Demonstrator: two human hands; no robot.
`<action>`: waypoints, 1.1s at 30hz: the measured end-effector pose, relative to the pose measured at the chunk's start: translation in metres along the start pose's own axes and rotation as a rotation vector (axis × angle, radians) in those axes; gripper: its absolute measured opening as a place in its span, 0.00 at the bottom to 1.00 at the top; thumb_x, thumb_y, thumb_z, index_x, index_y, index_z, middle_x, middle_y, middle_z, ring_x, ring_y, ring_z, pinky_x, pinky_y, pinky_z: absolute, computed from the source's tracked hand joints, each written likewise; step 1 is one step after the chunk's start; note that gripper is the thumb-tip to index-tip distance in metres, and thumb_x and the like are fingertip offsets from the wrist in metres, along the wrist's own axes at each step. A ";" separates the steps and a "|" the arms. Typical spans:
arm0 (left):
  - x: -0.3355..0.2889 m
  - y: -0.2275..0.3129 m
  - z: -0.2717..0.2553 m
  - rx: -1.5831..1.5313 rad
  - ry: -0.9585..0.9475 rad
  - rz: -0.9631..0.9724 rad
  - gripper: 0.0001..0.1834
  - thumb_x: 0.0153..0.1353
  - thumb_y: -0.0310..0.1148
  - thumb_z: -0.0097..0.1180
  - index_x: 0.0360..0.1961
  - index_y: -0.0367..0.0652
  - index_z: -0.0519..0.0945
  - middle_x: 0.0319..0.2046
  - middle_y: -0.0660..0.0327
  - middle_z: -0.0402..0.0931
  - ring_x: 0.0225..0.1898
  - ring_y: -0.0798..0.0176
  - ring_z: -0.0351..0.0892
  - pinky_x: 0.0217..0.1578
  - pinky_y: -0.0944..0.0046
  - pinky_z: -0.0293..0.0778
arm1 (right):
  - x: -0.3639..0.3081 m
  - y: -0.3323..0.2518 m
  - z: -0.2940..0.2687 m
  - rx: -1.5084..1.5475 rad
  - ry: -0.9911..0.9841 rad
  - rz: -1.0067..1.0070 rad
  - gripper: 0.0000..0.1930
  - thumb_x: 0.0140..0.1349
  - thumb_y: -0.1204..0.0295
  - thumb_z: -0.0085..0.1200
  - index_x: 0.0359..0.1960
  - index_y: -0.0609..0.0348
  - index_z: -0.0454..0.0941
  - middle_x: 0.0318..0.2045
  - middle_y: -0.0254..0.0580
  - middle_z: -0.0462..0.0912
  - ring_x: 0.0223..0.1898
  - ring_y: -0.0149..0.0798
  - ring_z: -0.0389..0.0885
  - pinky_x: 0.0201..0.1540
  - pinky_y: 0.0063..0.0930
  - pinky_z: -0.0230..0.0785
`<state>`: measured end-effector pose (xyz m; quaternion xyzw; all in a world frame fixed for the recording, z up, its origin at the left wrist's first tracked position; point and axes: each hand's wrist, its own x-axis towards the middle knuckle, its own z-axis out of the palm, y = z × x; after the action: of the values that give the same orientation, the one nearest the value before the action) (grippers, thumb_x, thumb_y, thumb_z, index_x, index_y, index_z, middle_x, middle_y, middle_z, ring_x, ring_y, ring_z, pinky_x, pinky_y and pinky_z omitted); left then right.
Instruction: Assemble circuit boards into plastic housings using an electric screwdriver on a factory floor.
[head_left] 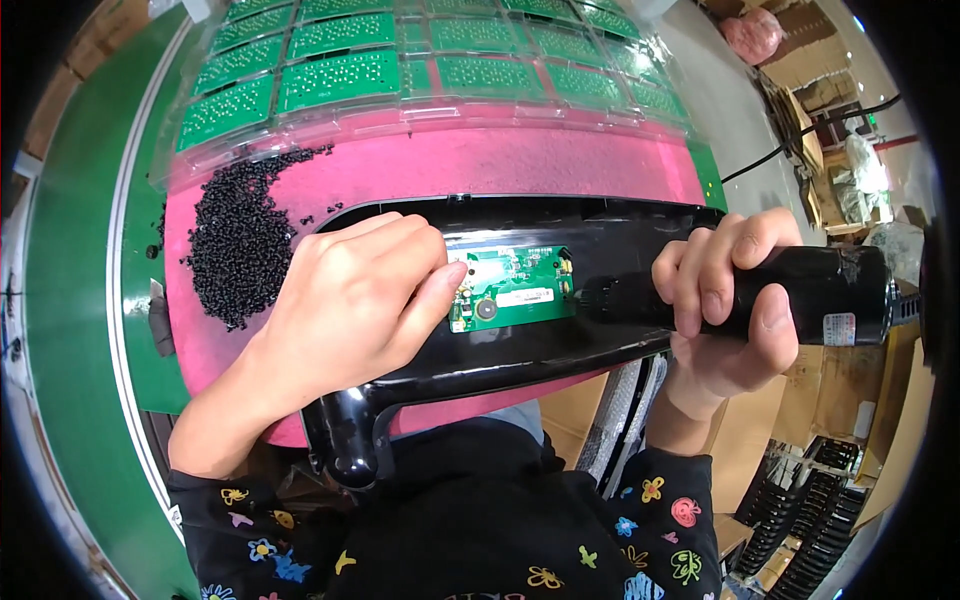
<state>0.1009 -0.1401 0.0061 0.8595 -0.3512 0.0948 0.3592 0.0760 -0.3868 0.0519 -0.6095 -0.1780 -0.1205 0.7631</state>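
A long black glossy plastic housing point(520, 370) lies across the pink mat, with a green circuit board point(530, 290) set inside it. The board carries a white label and a small round dark part. My left hand point(375, 290) is closed over the board's left end, thumb against the curled fingers; what is in its grip, if anything, is hidden. At the right end of the housing my right hand point(730, 285) wraps round a black cylindrical electric screwdriver point(830, 295), held nearly level. I cannot make out the tip of the screwdriver against the dark housing.
Left of the housing a pile of small black screws point(240, 240) is spread on the pink mat point(500, 160). Clear plastic trays point(420, 110) filled with green circuit boards stand at the back. Cardboard point(750, 440) and stacked black parts point(815, 510) are at the lower right.
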 end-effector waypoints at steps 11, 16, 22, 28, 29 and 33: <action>0.002 -0.006 0.003 -0.072 -0.059 0.004 0.05 0.53 0.21 0.61 0.31 0.36 0.77 0.27 0.56 0.77 0.30 0.52 0.79 0.31 0.58 0.75 | 0.008 0.009 0.007 0.027 -0.067 0.065 0.19 0.55 0.58 0.59 0.34 0.55 0.64 0.17 0.26 0.67 0.11 0.23 0.62 0.19 0.18 0.56; 0.001 -0.005 0.002 -0.045 -0.033 0.029 0.05 0.53 0.22 0.61 0.30 0.36 0.78 0.27 0.56 0.77 0.30 0.52 0.79 0.31 0.59 0.76 | 0.011 0.009 0.006 0.077 -0.098 0.098 0.19 0.55 0.58 0.60 0.36 0.56 0.66 0.17 0.27 0.68 0.12 0.23 0.63 0.19 0.20 0.56; -0.002 -0.010 0.002 -0.116 -0.086 0.048 0.06 0.53 0.24 0.62 0.30 0.37 0.78 0.27 0.57 0.78 0.31 0.53 0.79 0.31 0.59 0.76 | 0.011 0.000 0.018 0.028 -0.230 0.018 0.17 0.57 0.59 0.59 0.37 0.54 0.65 0.20 0.28 0.70 0.14 0.25 0.66 0.22 0.21 0.60; 0.000 -0.010 -0.002 -0.287 -0.147 0.037 0.08 0.51 0.23 0.64 0.34 0.36 0.79 0.30 0.56 0.80 0.33 0.53 0.81 0.34 0.59 0.77 | 0.015 -0.011 0.042 0.412 -0.205 -0.236 0.18 0.56 0.62 0.58 0.40 0.55 0.64 0.24 0.29 0.73 0.17 0.26 0.70 0.31 0.25 0.64; -0.002 -0.009 -0.003 -0.330 -0.157 0.016 0.08 0.52 0.23 0.64 0.34 0.36 0.79 0.31 0.56 0.80 0.33 0.53 0.81 0.35 0.59 0.77 | 0.015 -0.010 0.044 0.424 -0.213 -0.237 0.18 0.56 0.62 0.58 0.40 0.55 0.64 0.24 0.29 0.73 0.17 0.26 0.70 0.31 0.25 0.64; -0.002 -0.009 -0.003 -0.384 -0.158 -0.008 0.08 0.54 0.23 0.62 0.35 0.36 0.80 0.31 0.55 0.80 0.33 0.53 0.81 0.35 0.60 0.77 | 0.015 -0.008 0.049 0.405 -0.221 -0.217 0.18 0.55 0.63 0.58 0.39 0.55 0.64 0.23 0.29 0.72 0.17 0.26 0.70 0.31 0.24 0.64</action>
<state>0.1054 -0.1328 0.0022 0.7813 -0.3866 -0.0432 0.4882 0.0800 -0.3406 0.0746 -0.4309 -0.3452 -0.0964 0.8282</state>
